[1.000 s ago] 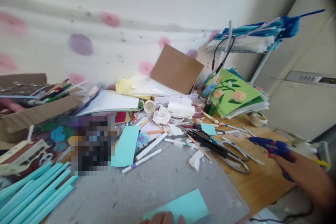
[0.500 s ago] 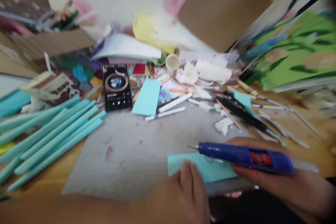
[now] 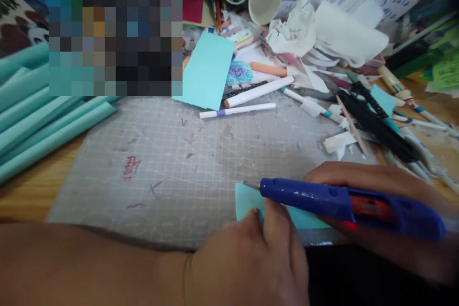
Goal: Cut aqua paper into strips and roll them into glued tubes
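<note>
- One small light-blue paper piece (image 3: 247, 199) lies flat at the near edge of the grey cutting mat (image 3: 172, 153); only its left part shows, the rest hidden under the tool and hands
- Right hand (image 3: 376, 201) is clenched around a blue glue gun (image 3: 344, 203); its metal tip sits just above the paper's upper left corner
- Left hand (image 3: 251, 263) has fingers curled downward, fingertips (image 3: 255, 214) pressing the paper's near edge; it grips nothing
- Rolled teal paper tubes (image 3: 46, 114) lie at the mat's left; a larger light-blue sheet (image 3: 208, 69) and pens lie beyond
</note>
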Demonstrator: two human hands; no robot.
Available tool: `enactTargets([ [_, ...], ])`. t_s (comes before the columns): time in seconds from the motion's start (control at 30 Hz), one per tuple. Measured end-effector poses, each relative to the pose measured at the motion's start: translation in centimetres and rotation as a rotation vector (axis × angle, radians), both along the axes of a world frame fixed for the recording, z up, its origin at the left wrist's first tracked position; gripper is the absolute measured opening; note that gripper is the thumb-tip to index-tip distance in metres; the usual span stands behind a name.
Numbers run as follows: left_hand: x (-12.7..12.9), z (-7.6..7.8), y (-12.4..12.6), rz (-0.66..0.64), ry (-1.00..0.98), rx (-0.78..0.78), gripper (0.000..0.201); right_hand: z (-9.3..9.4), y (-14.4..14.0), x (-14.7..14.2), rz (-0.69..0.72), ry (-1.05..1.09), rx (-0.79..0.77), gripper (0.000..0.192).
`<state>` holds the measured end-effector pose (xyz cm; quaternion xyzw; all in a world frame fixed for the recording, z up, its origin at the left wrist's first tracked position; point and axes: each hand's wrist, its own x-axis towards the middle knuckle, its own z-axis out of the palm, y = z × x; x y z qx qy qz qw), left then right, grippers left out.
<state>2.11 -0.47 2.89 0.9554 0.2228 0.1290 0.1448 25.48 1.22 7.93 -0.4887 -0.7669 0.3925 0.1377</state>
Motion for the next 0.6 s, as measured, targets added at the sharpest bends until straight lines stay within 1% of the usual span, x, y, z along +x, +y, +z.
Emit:
enactTargets([
  [0.07, 0.5, 0.9, 0.7, -0.118, 0.012, 0.057, 0.024, -0.2, 0.1, 0.2, 0.013, -0.008, -0.026, 0.022],
  [0.17, 0.5, 1.4, 1.1, -0.165, 0.026, 0.129, 0.02, -0.6, 0.0, 0.3, 0.031, 0.004, -0.036, 0.021],
  [0.3, -0.4, 0.7, 0.5, -0.182, 0.008, 0.218, 0.027, -0.7, 0.1, -0.1, 0.024, -0.004, -0.072, 0.016],
  [0.4, -0.6, 0.0, 0.0, -0.144, -0.001, 0.263, 0.03, -0.7, 0.0, -0.3, 0.028, -0.035, -0.085, 0.016],
  [0.5, -0.4, -0.2, 0.0, -0.128, 0.006, 0.317, 0.031, -0.8, -0.3, -0.4, 0.001, -0.039, -0.113, 0.015],
  [0.6, -0.2, -0.4, 0.1, -0.115, -0.001, 0.307, 0.036, -0.9, -0.7, -0.3, -0.017, -0.071, -0.152, 0.016],
])
